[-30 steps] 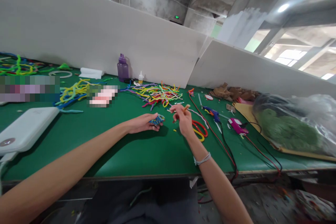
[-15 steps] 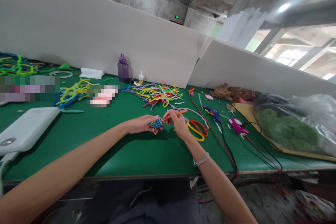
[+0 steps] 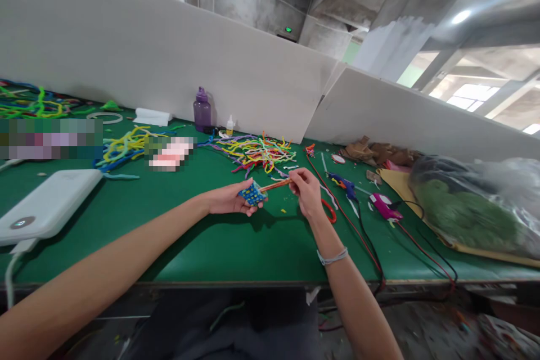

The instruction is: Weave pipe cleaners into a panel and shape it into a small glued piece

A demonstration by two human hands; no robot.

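Note:
My left hand (image 3: 225, 199) is closed on a small blue piece with yellow spots (image 3: 252, 194); what it is made of is too small to tell. My right hand (image 3: 307, 191) pinches the far end of a thin orange-brown stick (image 3: 276, 184). The stick's other end meets the upper right side of the spotted piece; whether it goes inside cannot be made out. Under my right wrist lie scissors, of which only a red handle loop (image 3: 329, 211) shows. Behind my hands spreads a heap of colourful fuzzy pipe cleaners (image 3: 264, 153).
To the right are a blue glue gun (image 3: 342, 185), a magenta device (image 3: 386, 206), cables and a plastic bag of green material (image 3: 468, 211). A purple bottle (image 3: 202, 112) and a small dropper bottle (image 3: 230, 125) stand by the partition. A white power bank (image 3: 50, 205) lies at left on the green table (image 3: 202, 253).
My right hand has moved right, away from my left, and now grips the stick at its far end. More of the stick and spotted piece shows. My right hand now covers the scissors' yellow loop.

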